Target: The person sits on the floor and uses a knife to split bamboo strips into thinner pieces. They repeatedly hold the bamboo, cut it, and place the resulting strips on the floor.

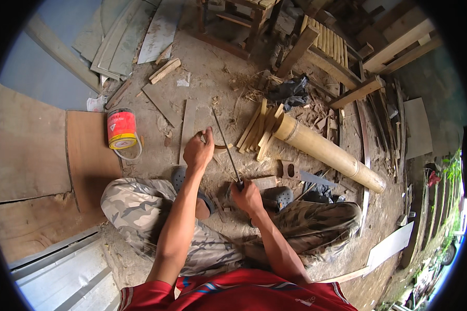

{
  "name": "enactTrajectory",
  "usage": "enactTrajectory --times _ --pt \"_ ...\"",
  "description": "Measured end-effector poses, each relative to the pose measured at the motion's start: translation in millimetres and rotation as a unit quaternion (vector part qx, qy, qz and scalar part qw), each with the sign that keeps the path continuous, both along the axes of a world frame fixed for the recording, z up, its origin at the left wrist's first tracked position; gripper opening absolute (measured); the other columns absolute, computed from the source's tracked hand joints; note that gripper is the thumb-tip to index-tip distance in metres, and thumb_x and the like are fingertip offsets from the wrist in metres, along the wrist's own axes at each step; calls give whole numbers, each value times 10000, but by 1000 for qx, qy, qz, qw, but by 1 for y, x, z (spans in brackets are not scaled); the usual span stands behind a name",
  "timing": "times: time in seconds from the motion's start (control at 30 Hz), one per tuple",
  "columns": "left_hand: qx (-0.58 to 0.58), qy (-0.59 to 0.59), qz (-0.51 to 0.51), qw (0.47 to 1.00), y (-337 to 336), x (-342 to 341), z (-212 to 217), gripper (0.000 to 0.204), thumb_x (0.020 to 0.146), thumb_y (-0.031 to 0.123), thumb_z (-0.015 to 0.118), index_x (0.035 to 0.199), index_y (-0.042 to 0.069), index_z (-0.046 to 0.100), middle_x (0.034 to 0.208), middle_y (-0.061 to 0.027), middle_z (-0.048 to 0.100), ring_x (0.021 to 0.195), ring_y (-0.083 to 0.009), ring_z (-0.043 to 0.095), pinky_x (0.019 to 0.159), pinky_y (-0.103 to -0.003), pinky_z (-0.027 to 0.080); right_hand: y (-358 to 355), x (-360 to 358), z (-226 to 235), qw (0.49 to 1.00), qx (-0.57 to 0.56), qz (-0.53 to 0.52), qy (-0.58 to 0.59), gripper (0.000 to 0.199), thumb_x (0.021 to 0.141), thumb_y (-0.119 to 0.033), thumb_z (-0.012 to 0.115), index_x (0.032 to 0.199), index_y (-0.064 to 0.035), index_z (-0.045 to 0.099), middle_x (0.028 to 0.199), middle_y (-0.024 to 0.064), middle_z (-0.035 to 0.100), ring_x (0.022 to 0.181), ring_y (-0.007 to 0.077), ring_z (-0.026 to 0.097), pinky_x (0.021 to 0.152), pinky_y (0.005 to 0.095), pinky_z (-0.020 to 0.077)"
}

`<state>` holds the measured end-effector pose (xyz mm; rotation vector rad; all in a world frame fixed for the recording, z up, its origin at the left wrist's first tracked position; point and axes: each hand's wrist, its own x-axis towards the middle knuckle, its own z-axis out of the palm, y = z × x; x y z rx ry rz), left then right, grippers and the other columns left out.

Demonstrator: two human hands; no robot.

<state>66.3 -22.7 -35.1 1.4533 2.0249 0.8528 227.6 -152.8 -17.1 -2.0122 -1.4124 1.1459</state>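
Observation:
My right hand (pixel 247 197) is closed round the dark handle of a long-bladed knife (pixel 225 140), whose thin blade points up and away to the left. Closed too, my left hand (pixel 198 149) is left of the blade. A short, curved tan piece of bamboo (pixel 223 146) sticks out from its fingers toward the blade; most of it is hidden by the hand. Ahead and to the right lies a pile of split bamboo strips (pixel 258 129). Beside them a thick bamboo pole (pixel 332 154) rests on the ground, and a handsaw (pixel 307 175) lies near my right knee.
A red and yellow bucket (pixel 122 128) lies tipped to the left, near plywood sheets (pixel 91 160). Flat boards (pixel 188 129) lie ahead. A slatted wooden frame (pixel 329 57) and a black plastic bag (pixel 290 92) stand beyond the bamboo. My crossed legs flank the work spot.

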Motion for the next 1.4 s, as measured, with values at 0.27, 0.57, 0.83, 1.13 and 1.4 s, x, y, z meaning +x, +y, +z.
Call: enactTrajectory --times 0.27,0.57,0.83,1.13,1.4 --pt "49 -517 53 853 33 3 -60 558 993 555 371 679 103 462 631 -11 462 612 -137 410 602 -330 332 7 7 10 999 -28 8 32 365 863 -301 628 880 63 642 743 292 643 810 463 665 690 480 518" --pt "66 -543 61 835 21 1 -37 463 957 484 416 643 144 399 563 19 377 525 -99 364 518 -286 275 -12 7 25 999 9 20 31 344 863 -297 637 882 47 641 664 222 624 637 370 642 605 440 491" --pt "79 -575 37 814 36 -5 -67 453 972 447 364 648 130 374 551 5 382 506 -115 374 526 -282 298 1 8 27 999 7 29 22 347 860 -299 640 889 46 647 652 245 614 638 379 674 587 442 496" --pt "108 -477 28 872 31 10 -71 616 980 543 317 1185 31 589 1012 -138 688 1059 -221 622 959 -394 461 -10 4 1 999 41 -6 20 360 850 -302 618 884 56 632 654 247 605 643 407 646 595 450 489" --pt "113 -465 30 878 47 -6 -76 512 1008 457 333 797 50 561 739 -82 589 722 -191 555 794 -346 443 18 -4 20 999 -30 27 16 356 858 -293 634 863 62 636 715 296 630 765 471 655 656 479 514"
